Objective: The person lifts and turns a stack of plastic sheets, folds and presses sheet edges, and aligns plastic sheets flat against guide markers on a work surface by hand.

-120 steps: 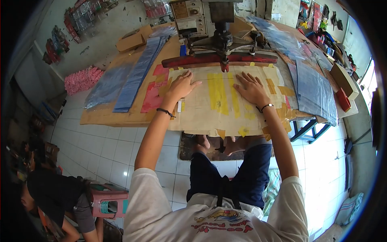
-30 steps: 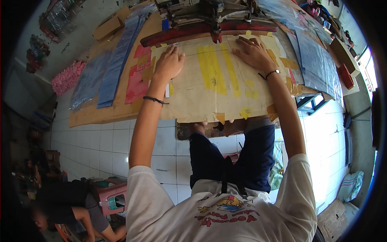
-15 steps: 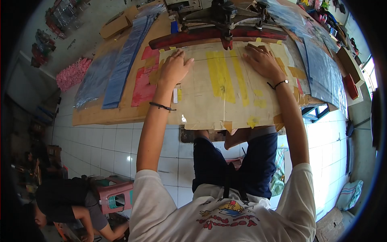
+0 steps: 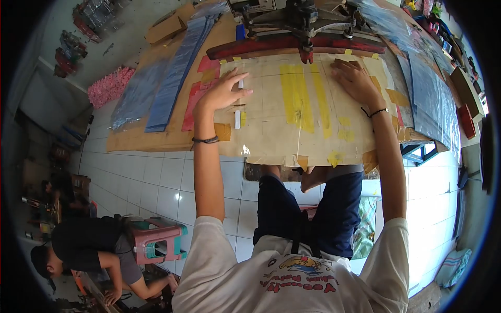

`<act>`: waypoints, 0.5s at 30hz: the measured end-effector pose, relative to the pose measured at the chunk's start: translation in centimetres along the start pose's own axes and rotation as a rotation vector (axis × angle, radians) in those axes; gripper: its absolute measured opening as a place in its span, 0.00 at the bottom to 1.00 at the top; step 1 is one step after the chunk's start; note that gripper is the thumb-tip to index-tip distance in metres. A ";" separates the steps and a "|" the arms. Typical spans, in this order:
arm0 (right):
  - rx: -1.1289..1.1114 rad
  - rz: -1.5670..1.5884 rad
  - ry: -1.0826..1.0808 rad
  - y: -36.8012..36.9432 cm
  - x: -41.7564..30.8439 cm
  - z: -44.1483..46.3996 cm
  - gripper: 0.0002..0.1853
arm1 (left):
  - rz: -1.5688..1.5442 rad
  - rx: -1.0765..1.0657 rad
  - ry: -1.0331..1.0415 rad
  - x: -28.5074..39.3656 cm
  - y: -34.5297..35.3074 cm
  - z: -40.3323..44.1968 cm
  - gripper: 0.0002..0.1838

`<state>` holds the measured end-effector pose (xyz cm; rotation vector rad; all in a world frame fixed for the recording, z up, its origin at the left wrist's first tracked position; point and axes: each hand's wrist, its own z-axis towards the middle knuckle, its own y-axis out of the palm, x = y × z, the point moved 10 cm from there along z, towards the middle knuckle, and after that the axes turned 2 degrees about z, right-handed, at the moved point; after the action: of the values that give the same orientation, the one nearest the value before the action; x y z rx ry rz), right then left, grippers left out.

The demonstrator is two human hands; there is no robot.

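Note:
A cream-coloured sheet [image 4: 261, 133] with yellow tape strips [image 4: 297, 104] lies at the near edge of the table. At its left side is my left hand [image 4: 222, 94], open, turned on edge with thumb and fingers apart. A small white strip [image 4: 237, 119] sits on the sheet just below that hand, and a second white piece [image 4: 240, 83] shows between its fingers and thumb; I cannot tell whether the hand touches it. My right hand [image 4: 357, 83] rests open on the sheet's upper right, fingers stretched toward a red bar [image 4: 250, 48] on a black metal frame [image 4: 302, 23].
Blue plastic sheets [image 4: 175, 78] lie on the table's left, with more blue sheets [image 4: 436, 99] on the right. A cardboard box [image 4: 168, 26] stands at the back left. On the floor, another person [image 4: 88, 240] bends beside a pink and green stool [image 4: 159, 245].
My left hand has turned from lying flat to standing on edge, its thumb now apart from the fingers. My right hand stays on the sheet. The whole view has shifted slightly.

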<state>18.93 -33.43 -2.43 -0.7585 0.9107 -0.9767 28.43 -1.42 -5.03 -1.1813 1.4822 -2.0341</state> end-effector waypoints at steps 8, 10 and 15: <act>0.017 0.059 -0.015 -0.5 -0.2 -0.2 0.16 | -0.052 0.099 0.016 1.8 -1.7 -3.2 0.30; 0.017 0.039 -0.040 -0.5 -0.4 -0.4 0.16 | 0.010 0.129 0.036 1.3 -1.4 -3.4 0.29; 0.048 0.037 -0.040 -0.4 -0.4 -0.5 0.15 | -0.067 0.193 0.063 0.4 -0.6 -3.7 0.30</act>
<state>18.25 -33.33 -2.16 -0.7157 0.8612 -0.9444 25.39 0.76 -4.64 -1.1114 1.2555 -2.2212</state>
